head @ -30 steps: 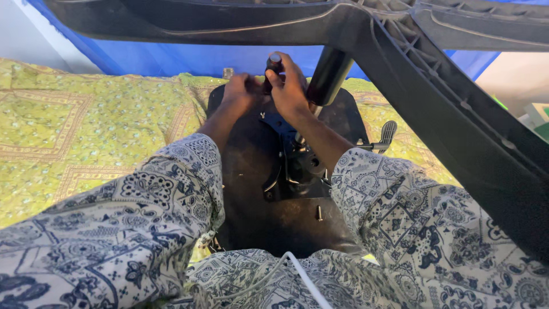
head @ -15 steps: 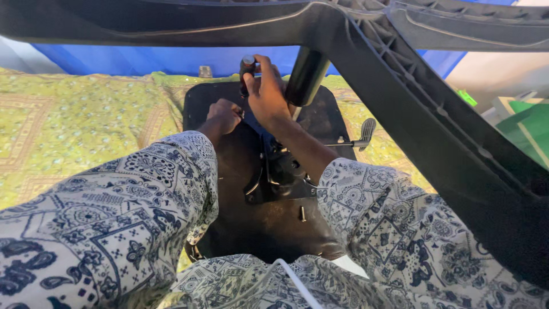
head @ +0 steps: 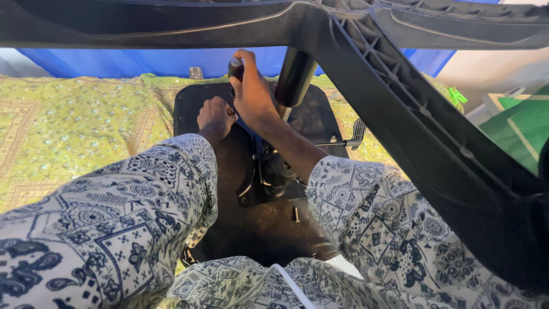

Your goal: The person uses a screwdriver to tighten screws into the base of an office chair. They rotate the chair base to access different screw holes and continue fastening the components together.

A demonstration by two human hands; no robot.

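Nearest the camera, two patterned blue-and-white sleeves (head: 114, 229) fill the lower frame, one at 7 o'clock, the other at 5 o'clock. Between them lies the black underside of a chair seat (head: 269, 229), flat on a green patterned cloth (head: 68, 131). A loose screw (head: 295, 214) rests on the seat panel just below centre. Directly above it, a metal mechanism plate (head: 274, 171) is mounted to the seat, with a lever (head: 346, 140) projecting toward 3 o'clock and ending in a ribbed paddle.

Further out, toward 12 o'clock, the left hand (head: 214, 119) is clenched and rests against the seat near the mechanism; what it grips cannot be told. The right hand (head: 251, 94) is closed around the dark handle of a screwdriver (head: 235, 67), held upright just beside the black gas cylinder (head: 294, 77). The tool's tip is hidden behind the hands.

A black chair base arm (head: 400, 109) crosses overhead from 12 to 4 o'clock. Blue fabric (head: 114, 62) forms the far background.
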